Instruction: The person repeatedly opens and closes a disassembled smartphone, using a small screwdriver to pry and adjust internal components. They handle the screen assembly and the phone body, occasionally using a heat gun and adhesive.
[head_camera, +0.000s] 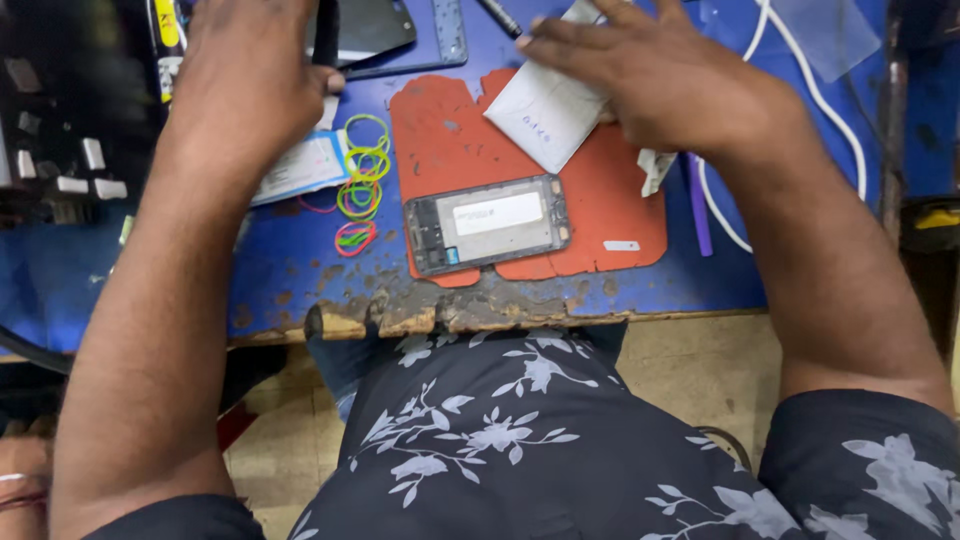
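Two bare hands are over a blue surface (640, 290) whose near edge is worn and chipped. Our left hand (250, 80) is at the far side, with the palm down. Its fingers curl around a thin black thing (326, 35) that stands up between them, and they seem to grip it, but we cannot tell what this thing is. Just beside these fingers, on the inner side, a dark flat device (372, 25) lies on a grey ruler-like plate (448, 35). Below the left hand we see a pale card (300, 168), and near it a small heap of rubber bands (360, 185) in green, yellow and pink.

Our right hand (670, 85) lies flat, with the fingers spread and stretched out. They press on a white paper packet (545, 110) and do not close around it. The packet rests tilted on the far part of a red-orange mat (440, 140). Near the fingertips of this hand a dark pen-like tool (498, 17) lies on the surface.

Nearer to us than both hands, a phone frame (488, 224) lies flat on the mat, a little turned, with its inside open to view and a white label in the middle. It is apart from both hands, and neither hand touches it. Under the right wrist there is a crumpled white scrap (655, 170), then a purple stick (698, 205) and a white cable (830, 110) that curves over the surface
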